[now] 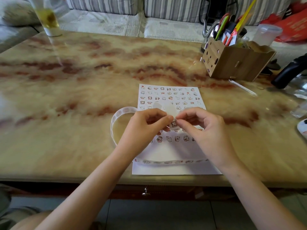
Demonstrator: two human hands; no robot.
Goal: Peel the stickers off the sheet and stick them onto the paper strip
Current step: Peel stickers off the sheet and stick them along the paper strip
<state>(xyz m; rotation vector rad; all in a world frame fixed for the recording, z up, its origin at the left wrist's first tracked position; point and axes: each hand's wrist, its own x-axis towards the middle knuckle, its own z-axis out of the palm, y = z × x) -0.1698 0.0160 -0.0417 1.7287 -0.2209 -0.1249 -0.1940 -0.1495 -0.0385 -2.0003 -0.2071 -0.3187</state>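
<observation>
Grip status, frame centre: left hand [146,124] curls around paper strip [123,111]; right hand [205,128] pinches sticker [174,125] between thumb and forefinger, touching strip, above sticker sheet [169,97].

a sticker sheet [169,97] lies flat on the marbled table [66,80], rows of small cartoon stickers filling its far part. both hands hover over its middle, close together. the left hand [146,125] pinches a short upright stretch of the paper strip [123,111] that carries one sticker [174,125]; the right hand [202,127] pinches the same stretch at its top. the strip loops out left, and a sticker-covered stretch lies across the sheet's near end. far right stands a cardboard organiser [232,63] holding pens; far left, a glass [48,19] of yellow liquid.
</observation>
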